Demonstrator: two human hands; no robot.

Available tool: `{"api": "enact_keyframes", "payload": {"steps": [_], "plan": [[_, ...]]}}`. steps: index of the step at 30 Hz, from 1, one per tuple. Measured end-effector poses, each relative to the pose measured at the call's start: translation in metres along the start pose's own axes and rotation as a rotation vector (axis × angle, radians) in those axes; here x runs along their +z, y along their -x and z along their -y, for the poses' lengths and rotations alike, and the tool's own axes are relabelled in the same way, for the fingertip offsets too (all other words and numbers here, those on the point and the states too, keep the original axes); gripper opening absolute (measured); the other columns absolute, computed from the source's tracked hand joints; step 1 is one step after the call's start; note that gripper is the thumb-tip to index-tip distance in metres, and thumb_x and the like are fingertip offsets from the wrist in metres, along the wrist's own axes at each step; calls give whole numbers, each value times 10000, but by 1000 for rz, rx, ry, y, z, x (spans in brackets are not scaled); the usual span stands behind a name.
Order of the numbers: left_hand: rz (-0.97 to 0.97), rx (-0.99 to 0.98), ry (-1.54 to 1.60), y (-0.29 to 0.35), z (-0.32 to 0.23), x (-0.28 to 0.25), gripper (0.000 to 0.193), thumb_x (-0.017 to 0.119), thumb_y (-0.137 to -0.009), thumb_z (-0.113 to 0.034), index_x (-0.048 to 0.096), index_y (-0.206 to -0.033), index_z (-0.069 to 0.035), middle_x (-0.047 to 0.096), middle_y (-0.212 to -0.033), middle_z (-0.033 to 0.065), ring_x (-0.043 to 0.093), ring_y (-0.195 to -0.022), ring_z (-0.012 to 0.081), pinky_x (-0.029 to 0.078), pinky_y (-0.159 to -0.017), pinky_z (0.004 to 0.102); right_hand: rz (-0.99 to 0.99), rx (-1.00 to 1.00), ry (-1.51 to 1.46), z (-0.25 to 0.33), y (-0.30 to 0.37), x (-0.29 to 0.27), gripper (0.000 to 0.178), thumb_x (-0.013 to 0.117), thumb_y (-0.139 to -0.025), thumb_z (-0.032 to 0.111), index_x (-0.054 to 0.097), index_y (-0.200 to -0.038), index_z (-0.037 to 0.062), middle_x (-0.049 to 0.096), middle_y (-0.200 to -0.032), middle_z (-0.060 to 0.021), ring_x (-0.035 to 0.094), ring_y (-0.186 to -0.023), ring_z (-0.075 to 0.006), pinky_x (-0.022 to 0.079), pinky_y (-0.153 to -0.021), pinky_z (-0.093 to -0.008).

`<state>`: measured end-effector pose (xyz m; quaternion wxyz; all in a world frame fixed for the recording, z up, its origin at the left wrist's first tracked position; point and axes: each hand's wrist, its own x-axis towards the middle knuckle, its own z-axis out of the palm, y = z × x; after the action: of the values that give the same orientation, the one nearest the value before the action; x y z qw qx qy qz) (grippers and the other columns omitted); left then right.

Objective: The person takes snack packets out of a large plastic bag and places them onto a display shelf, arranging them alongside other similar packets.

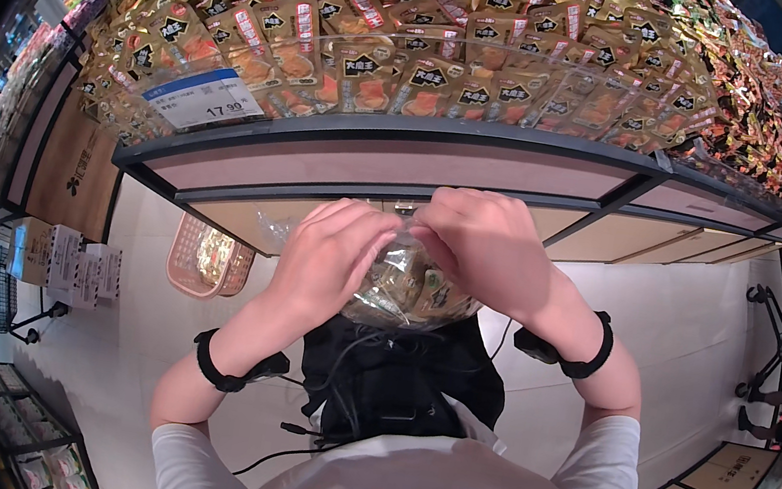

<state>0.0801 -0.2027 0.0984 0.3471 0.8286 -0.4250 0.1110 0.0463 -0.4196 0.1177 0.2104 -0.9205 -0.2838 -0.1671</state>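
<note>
While the left hand (326,257) and the right hand (487,247) meet at its gathered neck, the clear plastic bag (403,299) hangs on the person's side of the display bin (407,136), near the middle of the bin's front edge. Rounded and bulging, it is thin and glossy, with bright creases, and gold packets (439,297) show through its wall. Both hands pinch the plastic with bent fingers, close together. Similar gold pouches (429,88) fill the bin, and a blue-and-white price label (202,100) sits toward its front left corner, above a pink basket (186,277) on the floor
</note>
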Motion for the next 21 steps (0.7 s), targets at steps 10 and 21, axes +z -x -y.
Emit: {"api": "enact_keyframes", "payload": {"steps": [10,21], "plan": [[-72,-28,76,-3,-1,12,88,662,-894,-33,683,-969,9,644,-818,130,638,-756,310,507,-674,372,75,-47,-10,-10,-6,1,64,695,-823,115,664,-840,61,605,-753,-72,634,-701,-311,492,-584,-413],[70,-304,378,-1,6,14,104,649,-887,-37,705,-890,51,695,-778,114,667,-710,192,509,-654,301,-198,-565,302,-13,16,30,226,666,-631,119,640,-835,27,533,-773,-12,568,-721,-155,408,-591,-277]]}}
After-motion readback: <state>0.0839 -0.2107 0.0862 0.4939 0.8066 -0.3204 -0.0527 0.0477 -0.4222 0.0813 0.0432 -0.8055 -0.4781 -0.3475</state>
